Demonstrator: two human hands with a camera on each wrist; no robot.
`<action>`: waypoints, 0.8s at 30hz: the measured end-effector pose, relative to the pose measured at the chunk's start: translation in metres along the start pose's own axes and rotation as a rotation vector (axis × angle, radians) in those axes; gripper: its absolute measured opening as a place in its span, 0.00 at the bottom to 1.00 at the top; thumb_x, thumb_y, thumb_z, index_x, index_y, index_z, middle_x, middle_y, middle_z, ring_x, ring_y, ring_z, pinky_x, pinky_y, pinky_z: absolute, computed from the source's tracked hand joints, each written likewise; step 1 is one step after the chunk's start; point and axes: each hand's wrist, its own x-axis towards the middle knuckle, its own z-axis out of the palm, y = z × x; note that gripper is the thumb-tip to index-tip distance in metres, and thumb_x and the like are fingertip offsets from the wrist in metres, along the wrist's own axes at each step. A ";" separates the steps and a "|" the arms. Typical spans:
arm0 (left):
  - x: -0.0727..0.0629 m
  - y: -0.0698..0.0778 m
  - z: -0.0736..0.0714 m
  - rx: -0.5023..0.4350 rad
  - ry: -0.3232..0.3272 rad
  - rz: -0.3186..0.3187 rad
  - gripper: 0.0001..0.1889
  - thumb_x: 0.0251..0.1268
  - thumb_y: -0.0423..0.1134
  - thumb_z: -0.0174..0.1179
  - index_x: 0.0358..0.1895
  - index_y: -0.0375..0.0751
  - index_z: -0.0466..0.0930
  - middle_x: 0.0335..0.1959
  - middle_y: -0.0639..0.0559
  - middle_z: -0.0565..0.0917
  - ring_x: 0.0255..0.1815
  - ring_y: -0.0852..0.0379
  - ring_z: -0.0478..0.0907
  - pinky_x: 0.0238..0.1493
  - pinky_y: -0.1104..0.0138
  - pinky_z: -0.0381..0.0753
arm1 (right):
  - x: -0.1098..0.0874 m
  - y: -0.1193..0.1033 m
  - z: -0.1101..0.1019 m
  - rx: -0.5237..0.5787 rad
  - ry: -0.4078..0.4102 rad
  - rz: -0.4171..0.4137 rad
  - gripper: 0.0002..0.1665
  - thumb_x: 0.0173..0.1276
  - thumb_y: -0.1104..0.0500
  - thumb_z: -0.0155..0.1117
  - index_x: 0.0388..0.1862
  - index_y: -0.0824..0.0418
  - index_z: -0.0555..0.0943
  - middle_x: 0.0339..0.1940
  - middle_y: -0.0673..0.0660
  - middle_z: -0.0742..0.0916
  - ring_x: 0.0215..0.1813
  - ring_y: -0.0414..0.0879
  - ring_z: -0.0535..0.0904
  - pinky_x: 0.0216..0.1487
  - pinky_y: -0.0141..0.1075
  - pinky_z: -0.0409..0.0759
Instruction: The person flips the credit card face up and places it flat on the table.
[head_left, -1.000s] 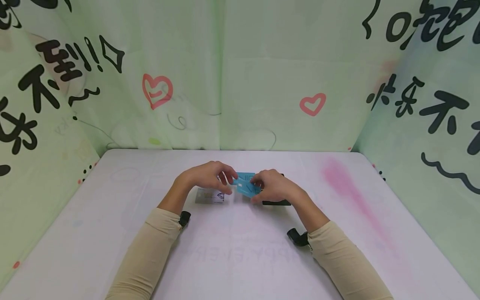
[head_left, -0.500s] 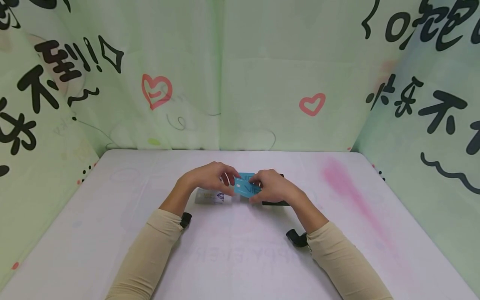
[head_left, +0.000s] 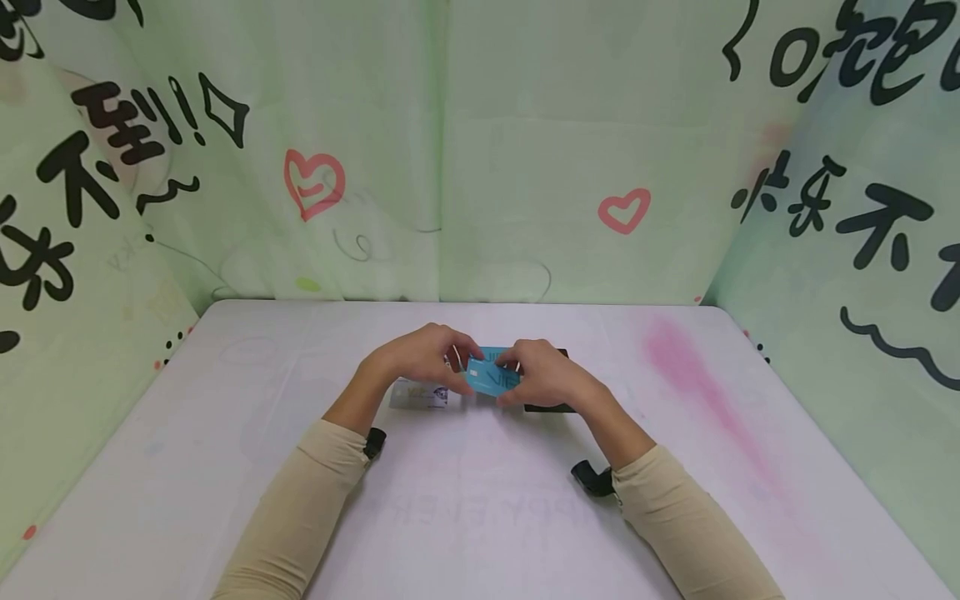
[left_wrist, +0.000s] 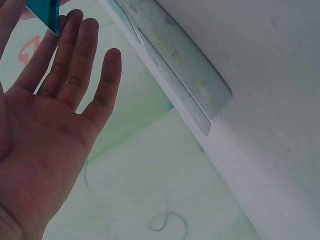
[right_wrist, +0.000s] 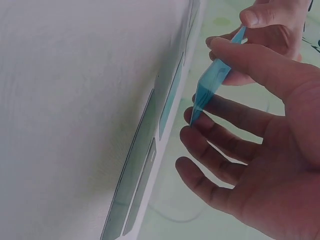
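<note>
A blue bank card (head_left: 491, 377) with a chip is held above the table between both hands. My left hand (head_left: 427, 354) pinches its left end, thumb in front. My right hand (head_left: 547, 373) grips the right end between thumb and fingertips, the other fingers spread behind, as the right wrist view shows. Below and behind it lies a second blue card (head_left: 493, 352), partly covered by the held one. In the left wrist view only a corner of the held card (left_wrist: 47, 15) shows by the fingertips.
A silver-grey card (head_left: 418, 394) lies under my left hand, with another card (left_wrist: 175, 82) beside it. Dark cards (head_left: 551, 408) lie under my right hand, mostly hidden. The white table (head_left: 465, 517) is bordered by green printed cloth (head_left: 510, 167) at the back and sides.
My left hand has moved slightly right and its fingers have closed on the left end of the blue card. The card has tilted a little; the right hand stays nearly in place.
</note>
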 end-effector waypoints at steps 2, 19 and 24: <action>0.000 0.000 0.001 0.008 0.007 0.003 0.27 0.54 0.44 0.80 0.60 0.46 0.85 0.45 0.56 0.88 0.48 0.57 0.84 0.51 0.64 0.82 | 0.000 0.000 0.001 0.000 0.002 0.001 0.35 0.57 0.51 0.83 0.61 0.64 0.84 0.48 0.57 0.86 0.48 0.49 0.81 0.52 0.42 0.81; -0.005 -0.001 -0.002 0.033 0.030 -0.024 0.28 0.53 0.45 0.81 0.59 0.44 0.85 0.52 0.54 0.86 0.52 0.52 0.83 0.53 0.63 0.82 | -0.003 0.004 -0.001 -0.003 -0.012 0.014 0.32 0.58 0.54 0.82 0.60 0.63 0.83 0.47 0.57 0.85 0.50 0.51 0.79 0.55 0.45 0.80; -0.006 0.001 -0.003 0.054 0.020 -0.021 0.27 0.54 0.45 0.80 0.58 0.45 0.86 0.51 0.53 0.84 0.52 0.52 0.82 0.53 0.62 0.81 | -0.004 0.004 -0.004 0.010 -0.009 0.015 0.31 0.57 0.55 0.82 0.58 0.63 0.84 0.48 0.57 0.86 0.50 0.51 0.79 0.57 0.46 0.80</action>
